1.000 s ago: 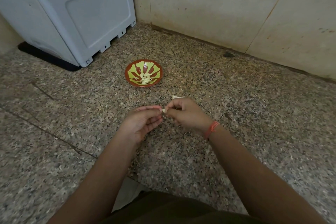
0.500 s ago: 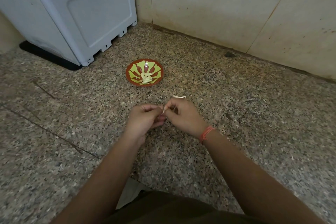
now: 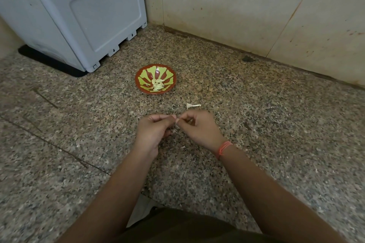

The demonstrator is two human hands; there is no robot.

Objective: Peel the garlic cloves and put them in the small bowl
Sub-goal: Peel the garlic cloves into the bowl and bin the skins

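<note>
Left hand (image 3: 153, 131) and right hand (image 3: 201, 130) pinch clove (image 3: 177, 124)

We list one small bowl (image 3: 167, 75). Inside it, peeled cloves (image 3: 157, 85), heaped past counting. Nearer than the bowl: one skin scrap (image 3: 192, 105), one left hand (image 3: 153, 130), one right hand (image 3: 199, 130), together pinching one garlic clove (image 3: 177, 123).

Floor (image 3: 256, 124): speckled granite-like stone, dull polish. Small bowl (image 3: 141, 84): glossy glazed ceramic, red and green. Grey box (image 3: 79, 16): smooth matt plastic. Wall (image 3: 237, 6): matt stained slabs. Wristband (image 3: 224, 147): orange thread. Peel scrap (image 3: 192, 105): papery, pale.
</note>
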